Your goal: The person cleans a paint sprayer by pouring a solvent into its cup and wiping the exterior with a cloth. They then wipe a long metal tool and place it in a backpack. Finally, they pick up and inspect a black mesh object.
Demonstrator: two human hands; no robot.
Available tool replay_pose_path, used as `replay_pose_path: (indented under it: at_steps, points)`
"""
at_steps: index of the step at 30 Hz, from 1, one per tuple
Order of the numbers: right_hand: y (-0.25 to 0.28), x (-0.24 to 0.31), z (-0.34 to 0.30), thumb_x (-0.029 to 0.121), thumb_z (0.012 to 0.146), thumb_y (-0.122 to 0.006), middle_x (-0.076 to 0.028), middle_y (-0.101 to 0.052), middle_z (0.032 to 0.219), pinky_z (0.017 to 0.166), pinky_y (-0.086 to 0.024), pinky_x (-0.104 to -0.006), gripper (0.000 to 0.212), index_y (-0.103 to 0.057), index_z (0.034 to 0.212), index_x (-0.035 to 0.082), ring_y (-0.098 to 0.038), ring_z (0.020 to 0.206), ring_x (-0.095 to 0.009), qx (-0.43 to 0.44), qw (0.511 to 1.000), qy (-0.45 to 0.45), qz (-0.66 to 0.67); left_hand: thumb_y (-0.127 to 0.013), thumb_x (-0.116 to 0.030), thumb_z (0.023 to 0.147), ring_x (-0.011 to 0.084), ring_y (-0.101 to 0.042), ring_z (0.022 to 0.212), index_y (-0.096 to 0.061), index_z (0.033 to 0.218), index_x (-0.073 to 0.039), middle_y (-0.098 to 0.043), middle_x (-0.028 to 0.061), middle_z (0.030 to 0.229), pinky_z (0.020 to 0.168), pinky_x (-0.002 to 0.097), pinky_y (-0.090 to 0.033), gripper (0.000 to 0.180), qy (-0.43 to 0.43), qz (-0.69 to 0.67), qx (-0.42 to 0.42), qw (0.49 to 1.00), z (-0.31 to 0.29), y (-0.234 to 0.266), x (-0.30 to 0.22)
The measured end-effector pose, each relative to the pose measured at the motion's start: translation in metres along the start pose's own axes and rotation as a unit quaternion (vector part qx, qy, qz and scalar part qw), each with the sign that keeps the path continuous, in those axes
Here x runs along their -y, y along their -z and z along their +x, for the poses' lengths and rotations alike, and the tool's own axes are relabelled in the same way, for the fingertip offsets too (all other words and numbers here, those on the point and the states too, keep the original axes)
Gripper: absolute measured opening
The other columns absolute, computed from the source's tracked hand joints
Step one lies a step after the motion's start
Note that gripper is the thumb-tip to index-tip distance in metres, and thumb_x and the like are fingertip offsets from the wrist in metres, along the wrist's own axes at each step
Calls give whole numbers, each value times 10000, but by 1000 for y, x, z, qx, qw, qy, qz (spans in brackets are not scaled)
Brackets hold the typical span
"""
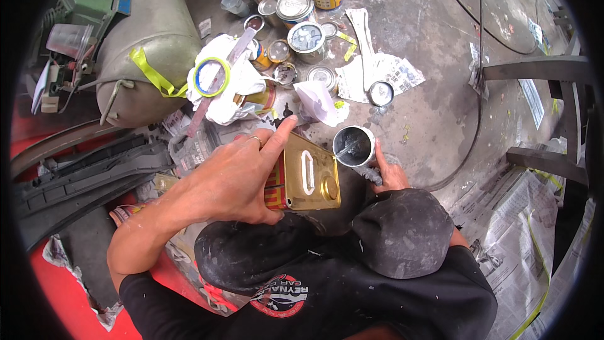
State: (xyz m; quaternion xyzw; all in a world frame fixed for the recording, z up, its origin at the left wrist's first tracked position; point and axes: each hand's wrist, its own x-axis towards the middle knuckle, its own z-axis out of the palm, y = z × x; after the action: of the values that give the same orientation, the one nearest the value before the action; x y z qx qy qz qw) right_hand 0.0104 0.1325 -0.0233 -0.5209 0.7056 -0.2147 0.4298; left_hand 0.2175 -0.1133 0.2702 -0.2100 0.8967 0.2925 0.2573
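Observation:
My left hand (pixel 236 173) grips a rectangular gold metal can (pixel 324 182) with red sides, a white handle and a round gold cap on top. The can is tilted, and a thin clear stream runs from its corner into a round cup (pixel 354 145) with a dark grey inside. Curled round the cup's right side, my right hand (pixel 391 173) holds it beside the can. Below the rim a grey, paint-stained part shows, its kind hard to make out. A crumpled pale plastic cup (pixel 316 102) stands just beyond the gold can.
Several paint cans (pixel 307 38) stand on the floor ahead. White cloth (pixel 229 88) lies left of them, topped by a yellow tape roll (pixel 211 77). An air compressor tank (pixel 148 44) occupies the left. Newspaper (pixel 390 72), a black hose (pixel 479 38) and a dark metal stand (pixel 535 68) lie rightward.

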Motion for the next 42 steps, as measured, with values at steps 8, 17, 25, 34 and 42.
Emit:
replay_pose_path:
  at_steps: [8, 17, 25, 34, 42]
  points:
    - [-3, -6, 1, 78, 662, -746, -205, -677, 1122, 844, -518, -455, 1183, 28, 1556, 88, -646, 958, -443, 3, 1000, 8, 15, -862, -289, 605, 439, -567, 1051, -176, 1497, 54, -535, 258, 1150, 910, 444, -481, 1176, -3, -8, -14, 1000, 2, -6, 7]
    - [-1, 2, 0, 29, 677, -697, -184, -694, 1105, 852, -516, -446, 1124, -15, 1565, 115, -657, 965, -421, -8, 1000, -5, 7, -869, -283, 599, 433, -562, 1058, -174, 1499, 46, -533, 252, 1150, 909, 443, -478, 1183, -6, -15, -22, 1000, 2, -6, 8]
    - [0, 5, 1, 23, 652, -705, -187, -686, 1130, 851, -517, -450, 1160, 6, 1564, 115, -653, 966, -426, 4, 1000, -17, 8, -874, -291, 603, 438, -558, 1068, -168, 1504, 34, -530, 254, 1169, 920, 447, -472, 1190, -11, -26, -33, 999, 3, -7, 11]
    - [-2, -7, 5, 83, 649, -748, -211, -685, 1100, 825, -525, -457, 1196, 32, 1556, 84, -648, 935, -455, -15, 999, 4, 31, -901, -212, 555, 458, -522, 1183, -215, 1474, 5, -510, 272, 1300, 1003, 453, -449, 1167, 3, -87, -74, 994, -4, -25, 29]
    - [5, 7, 19, 64, 713, -693, -179, -699, 1072, 822, -521, -435, 1099, 14, 1555, 83, -660, 928, -432, -69, 993, -15, 97, -909, -146, 483, 260, -550, 1200, -168, 1482, -26, -539, 168, 1288, 1039, 382, -426, 1250, 64, -260, -256, 929, -21, -89, 83]
